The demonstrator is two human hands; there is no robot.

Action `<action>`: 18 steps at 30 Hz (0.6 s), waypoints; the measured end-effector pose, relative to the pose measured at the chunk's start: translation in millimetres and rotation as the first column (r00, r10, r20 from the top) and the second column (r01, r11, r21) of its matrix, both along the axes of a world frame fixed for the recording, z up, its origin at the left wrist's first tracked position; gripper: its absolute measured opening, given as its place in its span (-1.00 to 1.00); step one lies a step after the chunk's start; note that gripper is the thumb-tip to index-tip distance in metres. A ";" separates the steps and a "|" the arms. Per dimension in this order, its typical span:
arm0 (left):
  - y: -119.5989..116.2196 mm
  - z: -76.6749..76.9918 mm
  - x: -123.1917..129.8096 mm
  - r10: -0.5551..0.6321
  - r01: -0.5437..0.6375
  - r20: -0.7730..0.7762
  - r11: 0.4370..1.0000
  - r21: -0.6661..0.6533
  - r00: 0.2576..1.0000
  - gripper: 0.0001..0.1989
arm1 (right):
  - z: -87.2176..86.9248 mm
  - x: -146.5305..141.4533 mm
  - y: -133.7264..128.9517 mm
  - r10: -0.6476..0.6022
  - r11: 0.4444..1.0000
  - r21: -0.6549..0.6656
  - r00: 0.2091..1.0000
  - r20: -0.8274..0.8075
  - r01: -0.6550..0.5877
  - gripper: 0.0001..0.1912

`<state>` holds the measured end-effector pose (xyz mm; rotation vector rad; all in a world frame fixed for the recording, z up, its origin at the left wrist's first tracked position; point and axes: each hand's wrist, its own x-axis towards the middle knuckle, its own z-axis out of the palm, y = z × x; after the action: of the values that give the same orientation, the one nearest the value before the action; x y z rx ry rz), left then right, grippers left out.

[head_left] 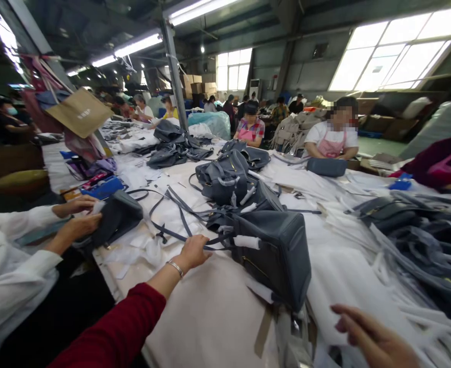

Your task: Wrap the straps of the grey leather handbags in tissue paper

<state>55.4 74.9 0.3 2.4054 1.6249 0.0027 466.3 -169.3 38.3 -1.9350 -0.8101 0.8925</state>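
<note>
Right hand point(376, 335), fingers loosely extended and seemingly empty, hangs near the dark bag point(277, 250) on the white-covered table point(206, 306) while the left hand point(193, 251) curls round 1 strap point(173, 235), apparently arranging it, the next move likely needing 2-handed steadying.

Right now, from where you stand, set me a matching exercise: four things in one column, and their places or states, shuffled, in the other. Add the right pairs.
Things
1. Left hand
2. Right hand
3. Tan pouch
4. Blue-grey bag

Places or states
A. On the table, in front of a person in a pink apron
B. At a dark strap, with a bracelet at its wrist
C. Beside a post, with pale lettering
D. Near white material, with nothing seen in it

Right pairs: 1-B, 2-D, 3-C, 4-A
</note>
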 end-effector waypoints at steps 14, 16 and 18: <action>34.7 -5.9 -16.1 -0.420 0.372 -0.031 0.834 -0.407 0.907 -0.60 | -120.4 -267.9 71.8 -0.200 0.975 -0.123 0.486 -0.851 0.186 -0.53; 31.2 2.6 -17.8 -0.433 0.379 -0.061 0.841 -0.387 0.899 -0.73 | -124.2 -271.6 90.2 -0.255 0.950 -0.142 0.424 -0.869 0.279 -0.57; 31.2 17.1 -18.8 -0.451 0.407 -0.063 0.850 -0.334 0.890 -0.79 | -127.7 -272.3 104.6 -0.278 0.927 -0.141 0.384 -0.880 0.347 -0.59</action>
<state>36.7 106.1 17.4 2.4939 0.9972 -0.4755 194.0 -64.7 -89.4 -1.1603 0.1916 1.4075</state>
